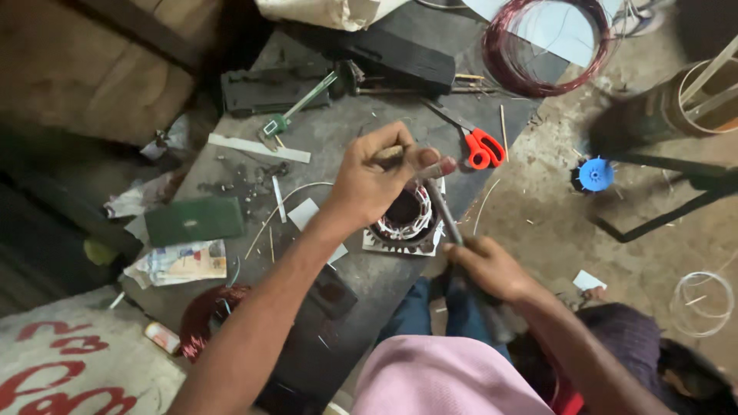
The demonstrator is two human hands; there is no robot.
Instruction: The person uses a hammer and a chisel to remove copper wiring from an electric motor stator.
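The dark workbench [369, 138] is pretty cluttered, with a coil of reddish copper wire [550, 46] at the far end, red-handled scissors [480, 146] nearby, and the motor stator [406, 219] sitting near the front edge right under the hands. The left hand [377, 180] is closed around a small wooden-looking piece held over the stator's bore, and the right hand [488, 265] is wrapped tight around the lower end of a metal rod [444, 211] angled up toward the windings. I'd say keep the stator flat on the bench and work gently so the wire insulation doesn't get nicked.
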